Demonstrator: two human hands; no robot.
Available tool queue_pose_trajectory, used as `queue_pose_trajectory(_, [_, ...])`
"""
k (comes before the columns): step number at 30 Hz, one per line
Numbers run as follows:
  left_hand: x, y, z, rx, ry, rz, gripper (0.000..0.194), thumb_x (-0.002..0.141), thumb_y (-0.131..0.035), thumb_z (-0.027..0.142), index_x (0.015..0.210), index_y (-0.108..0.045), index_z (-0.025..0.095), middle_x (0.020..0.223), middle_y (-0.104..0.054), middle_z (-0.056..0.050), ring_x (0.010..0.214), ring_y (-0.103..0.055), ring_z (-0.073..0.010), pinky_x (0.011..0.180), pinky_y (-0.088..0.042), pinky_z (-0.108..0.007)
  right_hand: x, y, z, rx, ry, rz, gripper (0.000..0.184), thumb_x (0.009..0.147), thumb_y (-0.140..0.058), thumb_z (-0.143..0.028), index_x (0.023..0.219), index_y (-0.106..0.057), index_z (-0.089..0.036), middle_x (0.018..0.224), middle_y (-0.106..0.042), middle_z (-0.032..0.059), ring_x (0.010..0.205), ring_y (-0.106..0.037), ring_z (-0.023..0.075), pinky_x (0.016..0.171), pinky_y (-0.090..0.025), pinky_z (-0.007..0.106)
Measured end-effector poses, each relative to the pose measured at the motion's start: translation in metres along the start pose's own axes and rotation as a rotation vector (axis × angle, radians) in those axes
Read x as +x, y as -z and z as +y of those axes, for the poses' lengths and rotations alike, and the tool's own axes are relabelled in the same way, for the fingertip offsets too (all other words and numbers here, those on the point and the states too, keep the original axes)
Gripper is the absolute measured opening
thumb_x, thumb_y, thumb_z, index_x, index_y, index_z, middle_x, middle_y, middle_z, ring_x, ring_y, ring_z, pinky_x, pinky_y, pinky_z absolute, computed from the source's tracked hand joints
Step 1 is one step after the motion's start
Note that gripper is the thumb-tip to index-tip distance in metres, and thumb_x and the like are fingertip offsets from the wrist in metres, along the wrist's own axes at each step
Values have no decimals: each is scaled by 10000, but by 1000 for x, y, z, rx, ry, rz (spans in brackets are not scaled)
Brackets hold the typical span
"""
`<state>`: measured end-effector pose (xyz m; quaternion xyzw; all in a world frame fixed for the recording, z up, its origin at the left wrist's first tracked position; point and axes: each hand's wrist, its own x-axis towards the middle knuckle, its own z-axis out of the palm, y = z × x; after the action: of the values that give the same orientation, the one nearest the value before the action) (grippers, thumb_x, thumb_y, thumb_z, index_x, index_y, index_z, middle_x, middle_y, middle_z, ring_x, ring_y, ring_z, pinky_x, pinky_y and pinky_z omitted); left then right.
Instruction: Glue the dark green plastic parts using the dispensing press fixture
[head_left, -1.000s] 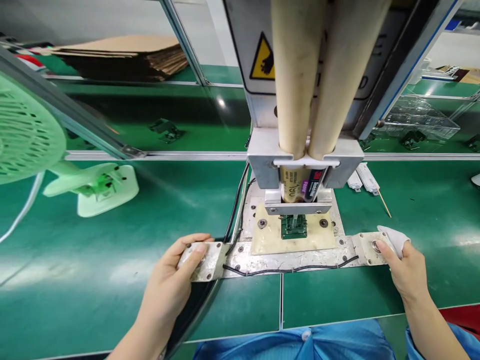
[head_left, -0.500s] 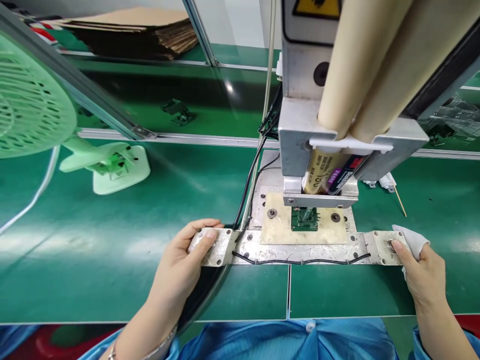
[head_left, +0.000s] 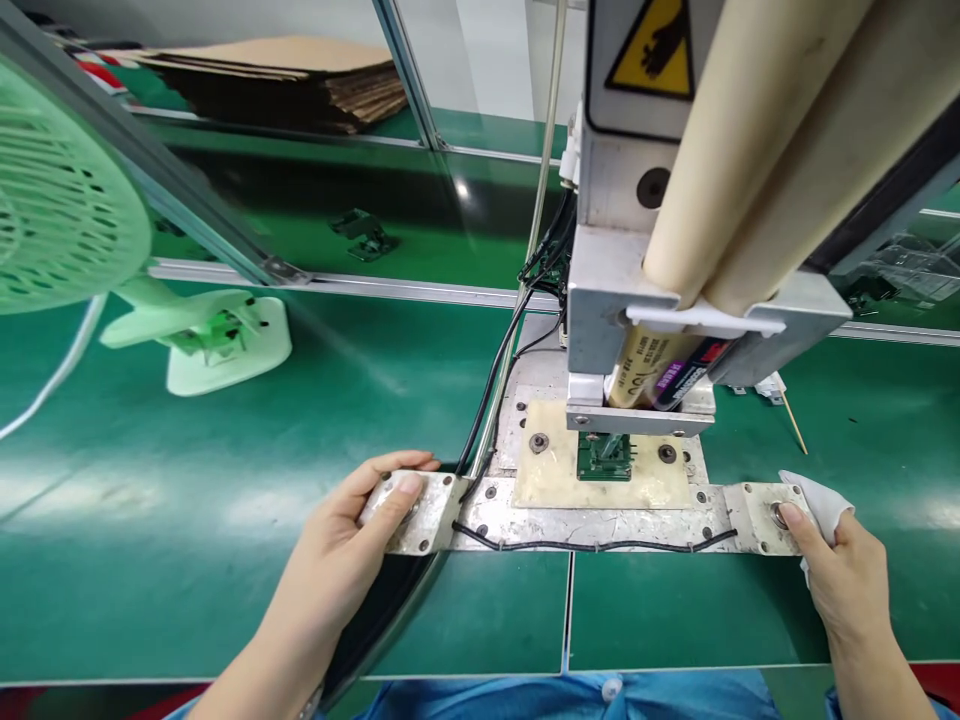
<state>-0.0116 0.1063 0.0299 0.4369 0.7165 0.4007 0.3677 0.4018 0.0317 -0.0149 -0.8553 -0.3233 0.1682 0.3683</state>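
Note:
My left hand (head_left: 341, 560) wraps round the metal button block (head_left: 439, 515) at the left end of a dispensing machine's base, its thumb lying over the top. At the other end, my right hand (head_left: 851, 575) has its thumb on the round button (head_left: 778, 515) of the right block (head_left: 750, 510). A white cloth (head_left: 829, 500) is tucked in the fingers of that hand. Between the hands, a green circuit board (head_left: 604, 458) sits in a cream fixture plate (head_left: 540, 480). Directly above it stands the metal dispensing head (head_left: 611, 300), holding labelled adhesive cartridges (head_left: 652, 370).
A light green fan (head_left: 67, 190) is at the left. Black cables (head_left: 499, 390) run up beside the machine. A thin wooden stick (head_left: 793, 422) lies on the right. Beyond the metal rail (head_left: 420, 290) are a small dark part (head_left: 364, 235) and stacked cardboard (head_left: 285, 80).
The whole view has shifted slightly, so the bench and machine appear lower. Both hands stay on the two button blocks, and the board remains under the head.

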Motion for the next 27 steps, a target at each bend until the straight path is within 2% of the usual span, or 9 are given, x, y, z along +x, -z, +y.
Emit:
queue_pose_trajectory(4, [0,3,-10,-123,82,-45,619,650,-760,722,1032,-697,239,1055,-732,-12,797,-611,-153,659,-466,-182,2,1,7,-10,3,-4,598,528,-710,-757,676,-642,-181,591,-563,31,548,-475,200,459,-379,311])
queue_pose_trajectory(8, [1,7,-13,-74,94,-98,601,703,-718,708,1073,-670,237,1058,-723,-29,830,-627,-193,695,-493,-232,5,4,12,-29,44,-21,585,568,-708,-744,706,-658,-178,629,-603,39,583,-525,217,496,-418,318])
queue_pose_trajectory(10, [0,11,-9,106,-4,-44,559,761,-655,680,1093,-667,230,1017,-717,-46,836,-637,-232,731,-508,-298,5,5,11,-38,44,-21,586,572,-705,-744,704,-657,-175,628,-605,40,575,-520,214,489,-413,317])
queue_pose_trajectory(13, [-4,13,10,356,-312,70,461,806,-625,584,1118,-654,247,1098,-694,-60,1000,-645,-295,930,-490,-409,3,4,9,-31,31,-13,605,568,-700,-751,719,-665,-166,625,-607,42,552,-508,205,466,-403,312])
queue_pose_trajectory(16, [-4,1,40,343,-503,-180,507,794,-685,535,1231,-592,295,1295,-647,-47,1240,-576,-317,1090,-422,-444,2,2,11,-24,56,-2,617,584,-699,-768,711,-666,-165,609,-597,40,530,-504,199,440,-404,301])
queue_pose_trajectory(19, [2,-28,68,296,-512,-512,816,685,-789,575,1374,-490,254,1409,-590,-111,1317,-532,-355,1082,-458,-460,5,2,19,-43,110,-33,604,624,-706,-778,628,-634,-179,577,-571,37,508,-494,190,416,-409,290])
queue_pose_trajectory(21, [7,-52,80,300,-487,-639,893,635,-837,544,1383,-482,207,1373,-611,-151,1263,-576,-371,1034,-500,-468,7,2,23,-43,132,-51,600,642,-718,-774,572,-601,-190,554,-549,35,493,-486,187,398,-407,286])
queue_pose_trajectory(24, [14,-78,87,236,-453,-705,623,664,-824,439,1200,-619,195,1196,-699,-117,1117,-658,-332,977,-538,-450,7,2,23,-9,146,-54,589,654,-732,-757,547,-583,-198,529,-528,28,474,-481,185,384,-410,284])
queue_pose_trajectory(27, [16,-85,91,61,-351,-767,419,652,-833,378,1001,-694,191,1034,-738,-80,969,-698,-282,896,-567,-402,5,1,20,9,156,-62,585,656,-732,-752,536,-560,-205,521,-517,21,469,-472,178,386,-412,279])
